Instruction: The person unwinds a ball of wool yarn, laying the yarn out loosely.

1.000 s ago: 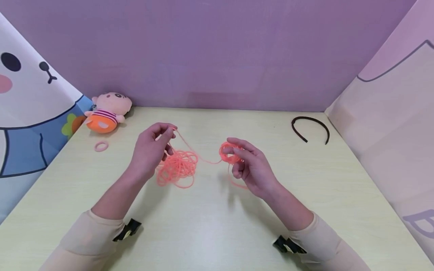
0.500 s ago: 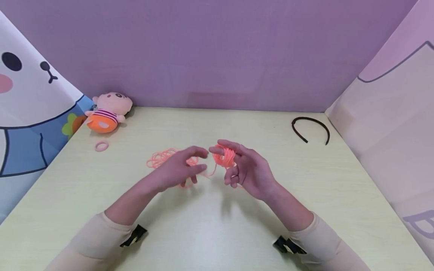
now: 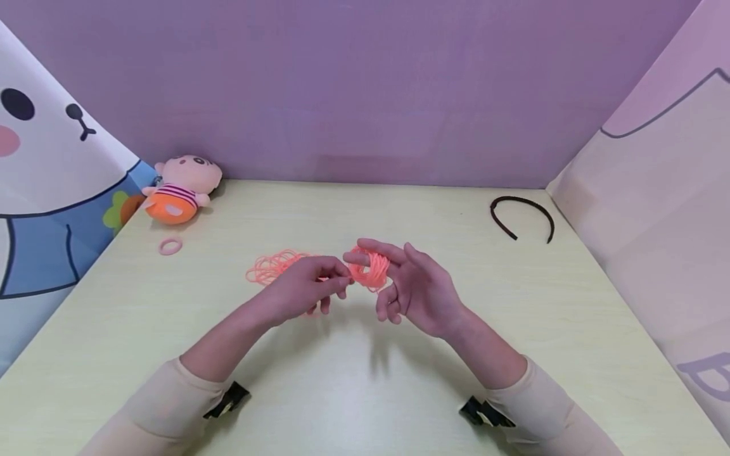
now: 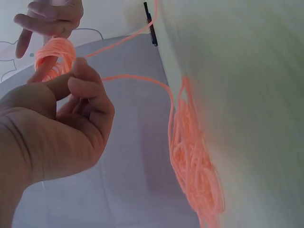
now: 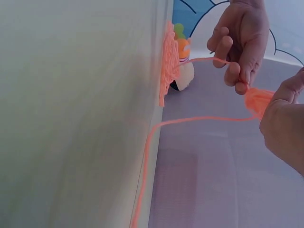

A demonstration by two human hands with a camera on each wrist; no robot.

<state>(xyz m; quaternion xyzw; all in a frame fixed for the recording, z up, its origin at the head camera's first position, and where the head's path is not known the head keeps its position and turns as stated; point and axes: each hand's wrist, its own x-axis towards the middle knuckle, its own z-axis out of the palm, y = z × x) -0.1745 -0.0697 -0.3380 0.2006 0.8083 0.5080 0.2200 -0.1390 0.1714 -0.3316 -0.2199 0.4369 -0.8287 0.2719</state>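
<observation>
Over the middle of the table, my left hand (image 3: 302,288) pinches a strand of coral-pink cord between thumb and index finger. That pinch sits right beside a small ring-shaped coil (image 3: 371,272) of the same cord. My right hand (image 3: 424,291) carries the coil looped round its outstretched fingers, thumb raised away, the lower fingers bent. A loose tangle of cord (image 4: 192,156) lies on the table behind my left hand, partly hidden by it in the head view. One strand (image 5: 204,59) runs from the tangle to my left hand; a tail (image 5: 204,118) trails from the coil down to the table.
A plush doll (image 3: 179,190) with an orange bottom lies at the back left, with a pink ring (image 3: 170,246) in front of it. Toward the back right rests a black headband (image 3: 521,212). Purple and printed panels (image 3: 365,95) enclose the table.
My left hand let go of the strand it held raised, came right and down, and now pinches cord beside the coil. The right hand's thumb has lifted; the coil has shifted slightly left.
</observation>
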